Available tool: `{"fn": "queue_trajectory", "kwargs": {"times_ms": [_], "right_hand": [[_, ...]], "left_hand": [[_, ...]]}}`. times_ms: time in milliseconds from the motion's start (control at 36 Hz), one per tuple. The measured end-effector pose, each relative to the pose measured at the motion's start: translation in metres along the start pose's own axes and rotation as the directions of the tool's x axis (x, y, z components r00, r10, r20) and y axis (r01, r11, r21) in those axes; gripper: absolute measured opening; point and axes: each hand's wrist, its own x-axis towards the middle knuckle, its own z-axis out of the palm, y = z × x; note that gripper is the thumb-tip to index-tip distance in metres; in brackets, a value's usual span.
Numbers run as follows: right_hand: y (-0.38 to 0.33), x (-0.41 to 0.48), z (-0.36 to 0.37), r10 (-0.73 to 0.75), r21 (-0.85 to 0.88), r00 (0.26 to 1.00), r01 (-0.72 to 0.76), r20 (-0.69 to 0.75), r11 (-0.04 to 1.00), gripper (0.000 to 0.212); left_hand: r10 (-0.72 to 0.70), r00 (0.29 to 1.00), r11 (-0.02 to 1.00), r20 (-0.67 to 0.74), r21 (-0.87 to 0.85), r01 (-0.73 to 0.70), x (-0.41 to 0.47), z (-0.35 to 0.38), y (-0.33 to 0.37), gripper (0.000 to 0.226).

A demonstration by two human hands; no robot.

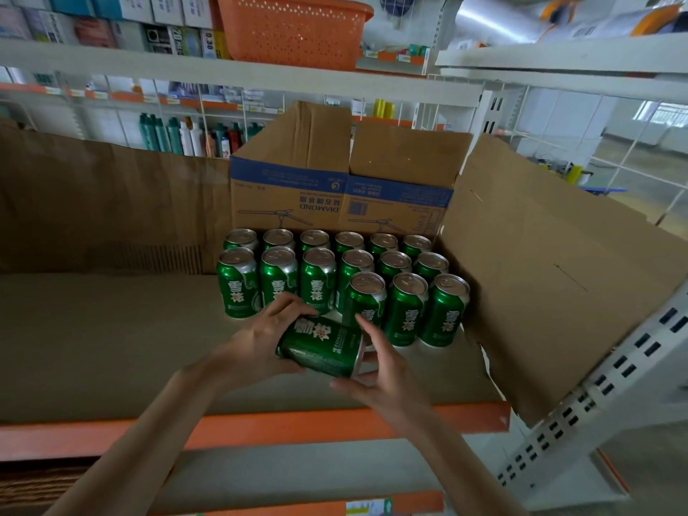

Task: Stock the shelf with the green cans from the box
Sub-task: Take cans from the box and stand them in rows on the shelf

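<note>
A green can (323, 348) lies tilted on its side between my hands, just above the shelf (111, 348). My left hand (257, 340) grips its bottom end, fingers curled over the top. My right hand (379, 370) holds its lid end, fingers along the far side and thumb underneath. Behind it, several upright green cans (335, 277) stand in rows on the shelf, against an upside-down cardboard box (342, 195) with blue print.
Cardboard sheets line the shelf's back (104, 202) and right side (551, 277). The shelf has an orange front edge (260, 426) and a white slotted upright (603, 389) at right. An orange basket (294, 27) sits on the shelf above. Bare shelf surface lies left of the cans.
</note>
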Motion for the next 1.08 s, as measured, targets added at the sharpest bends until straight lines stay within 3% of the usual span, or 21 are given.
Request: {"fn": "queue_trajectory", "kwargs": {"times_ms": [278,361,472,556,667,833,944,1083], "right_hand": [[-0.001,0.0,0.0,0.045,0.083,0.999,-0.043,-0.025,0.996,0.087],[-0.003,-0.002,0.0,0.068,0.136,0.997,-0.063,-0.033,0.989,0.072],[-0.004,-0.008,0.005,0.112,0.238,0.992,-0.096,-0.055,0.967,0.067],[-0.005,-0.013,0.009,0.133,0.351,0.989,-0.104,-0.059,0.93,0.065],[-0.01,-0.02,0.013,0.125,0.468,0.988,-0.07,-0.089,0.881,0.06],[-0.016,-0.024,0.026,0.105,0.579,0.976,0.025,-0.19,0.815,0.062],[-0.017,-0.024,0.029,0.104,0.632,0.974,0.049,-0.203,0.774,0.065],[-0.019,-0.029,0.026,0.079,0.661,0.989,0.025,-0.127,0.75,0.071]], "left_hand": [[-0.032,0.997,0.999,0.075,-0.016,0.033,0.003,-0.005,0.015,0.074],[-0.028,0.997,0.996,0.075,-0.084,0.034,0.004,-0.005,0.015,0.077],[-0.077,0.993,0.964,0.092,-0.247,0.098,-0.001,-0.003,0.014,0.095],[-0.156,0.985,0.876,0.072,-0.451,0.172,-0.005,-0.003,0.018,0.106],[-0.241,0.97,0.668,0.017,-0.722,0.179,-0.008,0.002,0.025,0.125],[-0.371,0.927,0.38,-0.044,-0.919,0.109,-0.013,0.018,0.046,0.11],[-0.428,0.901,0.332,-0.064,-0.939,0.09,-0.012,0.023,0.054,0.101],[-0.442,0.893,0.368,-0.079,-0.924,0.101,-0.011,0.022,0.057,0.096]]}}
